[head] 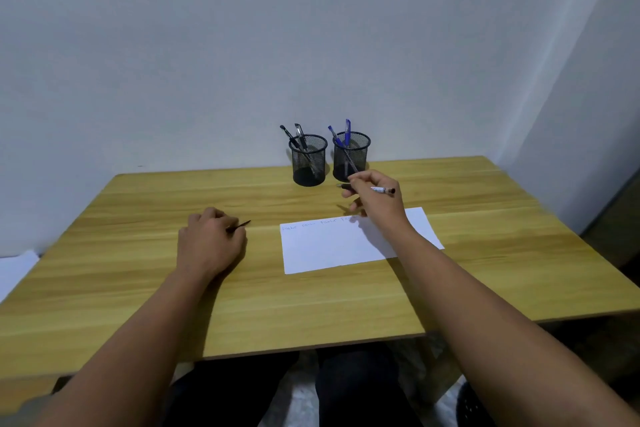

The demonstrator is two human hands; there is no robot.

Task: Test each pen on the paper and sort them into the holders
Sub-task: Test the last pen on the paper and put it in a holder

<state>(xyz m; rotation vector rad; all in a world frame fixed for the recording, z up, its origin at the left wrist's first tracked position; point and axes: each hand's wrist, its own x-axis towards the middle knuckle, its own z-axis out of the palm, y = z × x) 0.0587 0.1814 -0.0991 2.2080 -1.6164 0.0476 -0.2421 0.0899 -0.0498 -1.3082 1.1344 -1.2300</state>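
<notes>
Two black mesh holders stand at the back of the wooden table (pixel 138 281). The left holder (pixel 308 163) has black pens in it; the right holder (pixel 350 153) has blue pens. A white paper (pixel 332 250) with a line of scribbled words along its top edge lies right of centre. My right hand (pixel 375 196) grips a clear-bodied pen (pixel 382 190) above the paper's far edge, just in front of the right holder. My left hand (pixel 209 243) rests on the table left of the paper and pinches a thin dark pen cap (pixel 239 226).
A white sheet (pixel 15 270) lies off the table's left edge. Pale walls close in behind and at the right. My knees show below the table's front edge.
</notes>
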